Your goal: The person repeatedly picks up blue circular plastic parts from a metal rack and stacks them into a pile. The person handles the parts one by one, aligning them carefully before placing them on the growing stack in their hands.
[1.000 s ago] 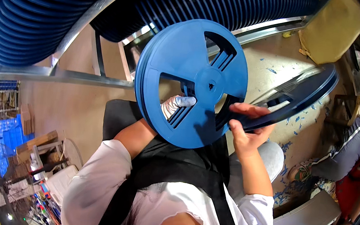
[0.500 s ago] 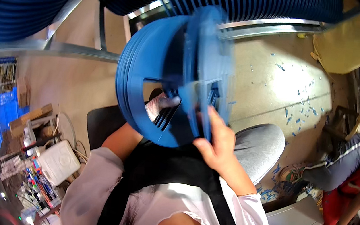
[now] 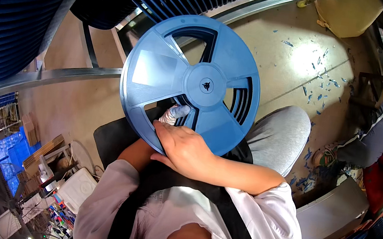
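A stack of blue plastic reels (image 3: 159, 68) is held in front of my chest, its top face toward me. That face has a round hub, a pale rectangular patch and cut-out windows; black slotted edges of the reels behind show through them. My left hand (image 3: 174, 113) grips the stack at the lower-left window, with a wrapped finger or thumb poking through; the rest of it is hidden behind the reels. My right hand (image 3: 183, 146) crosses over to the lower-left rim and closes on it, close against my left hand.
Rows of dark blue reels (image 3: 17, 17) fill a metal rack (image 3: 63, 74) ahead and to the left. Blue scraps (image 3: 322, 83) litter the floor at right. Another person's leg (image 3: 375, 137) is at far right, near a grey box (image 3: 333, 208). A white container (image 3: 76, 190) stands lower left.
The blurred, tilted front reel now lies flat against the stack, and the stack's face has turned toward me. My right hand has moved left from the right side to the lower-left rim.
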`<state>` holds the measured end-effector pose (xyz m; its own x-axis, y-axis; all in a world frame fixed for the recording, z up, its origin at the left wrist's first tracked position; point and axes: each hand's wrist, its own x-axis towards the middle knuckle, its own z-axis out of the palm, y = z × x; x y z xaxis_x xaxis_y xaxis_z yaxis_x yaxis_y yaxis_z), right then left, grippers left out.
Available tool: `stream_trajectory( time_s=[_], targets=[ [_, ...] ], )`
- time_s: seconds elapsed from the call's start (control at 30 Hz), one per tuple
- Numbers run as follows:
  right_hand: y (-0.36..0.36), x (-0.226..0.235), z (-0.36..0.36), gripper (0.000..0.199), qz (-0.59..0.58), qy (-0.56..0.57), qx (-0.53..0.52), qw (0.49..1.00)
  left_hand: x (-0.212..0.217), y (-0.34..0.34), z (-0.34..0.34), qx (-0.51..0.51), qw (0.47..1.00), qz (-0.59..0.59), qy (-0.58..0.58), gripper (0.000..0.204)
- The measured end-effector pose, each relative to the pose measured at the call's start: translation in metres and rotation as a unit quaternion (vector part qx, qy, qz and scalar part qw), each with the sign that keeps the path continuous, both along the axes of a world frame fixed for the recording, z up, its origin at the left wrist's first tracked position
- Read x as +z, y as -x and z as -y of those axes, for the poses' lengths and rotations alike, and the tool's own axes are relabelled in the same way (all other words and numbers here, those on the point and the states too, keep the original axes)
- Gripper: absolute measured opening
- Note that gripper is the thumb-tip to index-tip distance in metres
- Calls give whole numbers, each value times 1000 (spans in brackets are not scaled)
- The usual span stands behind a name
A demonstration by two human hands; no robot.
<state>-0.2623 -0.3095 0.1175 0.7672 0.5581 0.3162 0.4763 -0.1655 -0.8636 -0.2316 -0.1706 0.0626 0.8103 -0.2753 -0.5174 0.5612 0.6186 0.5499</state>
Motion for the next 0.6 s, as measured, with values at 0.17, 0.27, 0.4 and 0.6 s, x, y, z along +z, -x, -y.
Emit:
stream_trajectory(
  time_s=[0.17, 0.27, 0.4, 0.6],
  targets=[
    [-5, 31, 43, 70, -18, 49, -7, 999, 1, 4, 7, -5, 1000, -4, -6, 58],
    [-19, 53, 80, 67, -82, 101, -11, 991, -3, 0, 11, -17, 1000, -7, -2, 57],
    [-46, 61, 144, 48, -134, 65, -117, 982, -3, 3, 7, -12, 1000, -1, -14, 56],
    [-76, 131, 171, 35, 49, 302, 3, 952, 9, 16, -15, -13, 999, -22, -45, 55]
  ],
)
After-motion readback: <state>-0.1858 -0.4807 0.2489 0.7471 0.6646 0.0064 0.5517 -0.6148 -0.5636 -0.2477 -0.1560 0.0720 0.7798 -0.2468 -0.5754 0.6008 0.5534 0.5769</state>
